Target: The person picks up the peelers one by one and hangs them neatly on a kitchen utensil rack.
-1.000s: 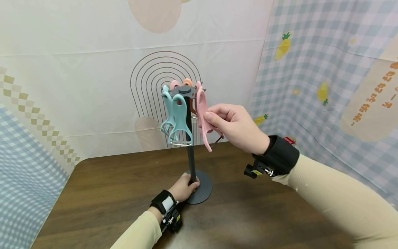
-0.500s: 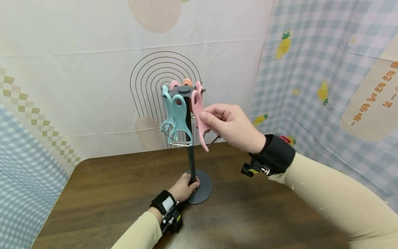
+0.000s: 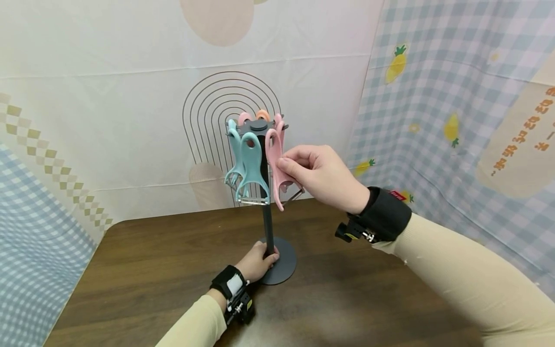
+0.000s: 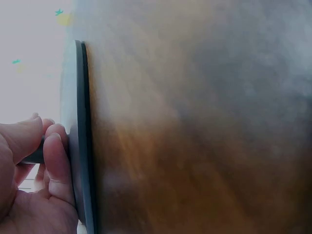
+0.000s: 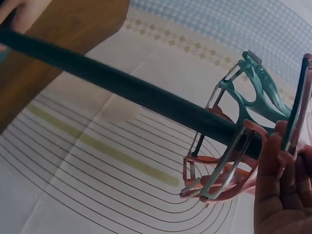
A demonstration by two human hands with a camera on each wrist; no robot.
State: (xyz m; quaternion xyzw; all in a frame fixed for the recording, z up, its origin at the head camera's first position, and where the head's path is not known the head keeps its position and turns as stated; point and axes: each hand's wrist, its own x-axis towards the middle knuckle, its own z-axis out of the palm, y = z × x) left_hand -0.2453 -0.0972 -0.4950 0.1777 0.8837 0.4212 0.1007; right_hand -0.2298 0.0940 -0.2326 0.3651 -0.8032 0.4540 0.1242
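Observation:
My left hand (image 3: 257, 262) grips the dark grey pole (image 3: 268, 224) of an upright stand, low down by its round base (image 3: 284, 262); the left wrist view shows the fingers curled round the pole. Up at the stand's hooked top (image 3: 258, 125), my right hand (image 3: 323, 173) pinches a pink peeler (image 3: 274, 159) by its handle. The loop of this peeler is at the front right of the top; whether it sits on a hook, I cannot tell. Two turquoise peelers (image 3: 251, 161) hang to its left. More pink peelers (image 3: 244, 117) and an orange peeler (image 3: 262, 114) hang behind, partly hidden.
The stand is on a brown wooden table (image 3: 173, 260). A pale printed cloth (image 3: 130, 120) hangs behind it, and a blue checked cloth (image 3: 433, 111) hangs to the right. Both wrists wear black straps with small cameras.
The pink peeler has moved left with my right hand, from the right side of the stand's top towards its front, near the turquoise peelers. My left hand stays on the pole.

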